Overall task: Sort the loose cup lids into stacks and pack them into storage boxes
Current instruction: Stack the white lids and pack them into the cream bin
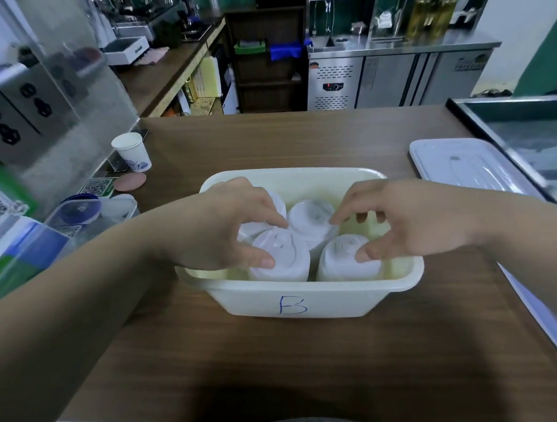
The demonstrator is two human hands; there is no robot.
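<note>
White lid stacks stand in the cream box on the surface; the left hand has its grip clasped round the front-left one; the right hand touches another, grasp I cannot tell; nudge each upright, snug.

A blue handwritten "B" marks the front wall of the storage box. QR code cards lie left; their print is too blurred to read.

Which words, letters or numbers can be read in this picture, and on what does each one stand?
"B": handwritten in blue on the front wall of the storage box.
QR-code signs at left: print too small to read.
Sticker on the steel fridge: blurred.
Paper cup: blue print, unreadable.
</note>
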